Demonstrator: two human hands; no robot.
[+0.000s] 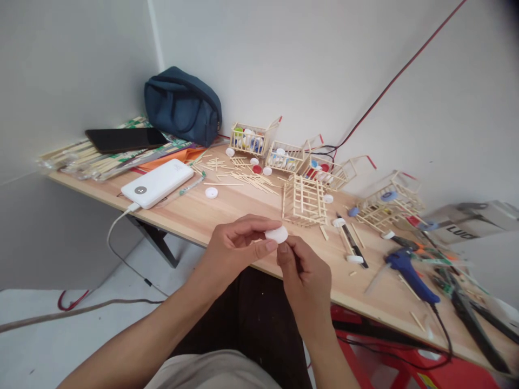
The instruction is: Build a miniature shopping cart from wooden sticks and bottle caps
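My left hand (239,240) pinches a round white bottle cap (276,234) between thumb and fingers, above the table's front edge. Just below the cap, my right hand (304,273) has its thumb and curled fingers pressed together; what they grip, if anything, is hidden. Beyond my hands lies a cart basket made of thin wooden sticks (305,200). To its right, a stick with a white cap on each end forms an axle (347,240), next to a black pen (357,249). Another white cap (211,192) lies on the tabletop at the left.
Several stick carts (249,139) with caps inside line the wall side. Cut sticks (251,181) are scattered mid-table. A white power bank (158,182), black phone (125,139) and blue bag (182,105) are at left. A blue glue gun (412,275) and pliers (476,324) lie right.
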